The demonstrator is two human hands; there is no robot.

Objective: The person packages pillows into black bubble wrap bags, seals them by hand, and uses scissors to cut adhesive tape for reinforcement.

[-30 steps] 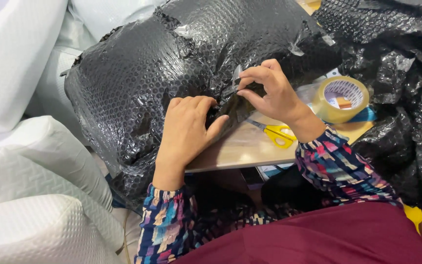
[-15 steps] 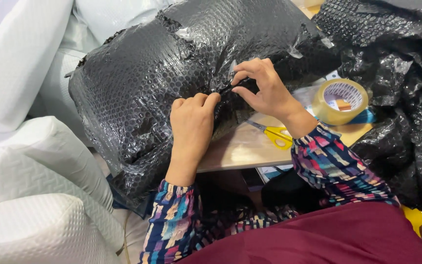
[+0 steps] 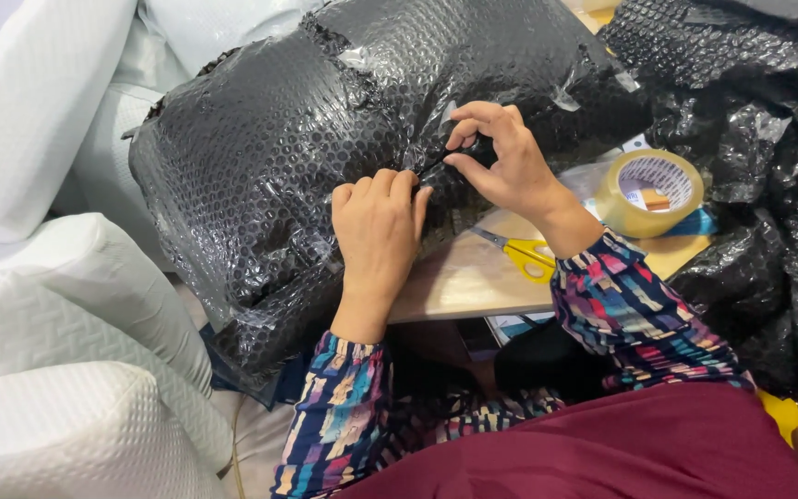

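A large bundle wrapped in black bubble wrap point(image 3: 325, 139) lies across the near edge of a wooden worktop point(image 3: 459, 277), overhanging it to the left, where white quilted cushions point(image 3: 66, 305) are stacked beside it. The right hand point(image 3: 505, 166) rests on the bundle's front face, its thumb and forefinger pinching a thin dark strip point(image 3: 438, 164) of the wrap, the other fingers curled loosely above. The left hand point(image 3: 379, 222) lies just below and to the left, palm down, fingers held together and bent at the tips, pressing the wrap at the near end of that same strip. Both forearms wear sleeves in a multicoloured block pattern, above a maroon garment at the bottom of the view. On the worktop just beside the right wrist lie scissors with yellow handles point(image 3: 524, 254), blades pointing toward the bundle. Farther right stands a roll of tan packing tape point(image 3: 648, 192), touching a heap of more black bubble wrap point(image 3: 750, 166) that fills the right side.
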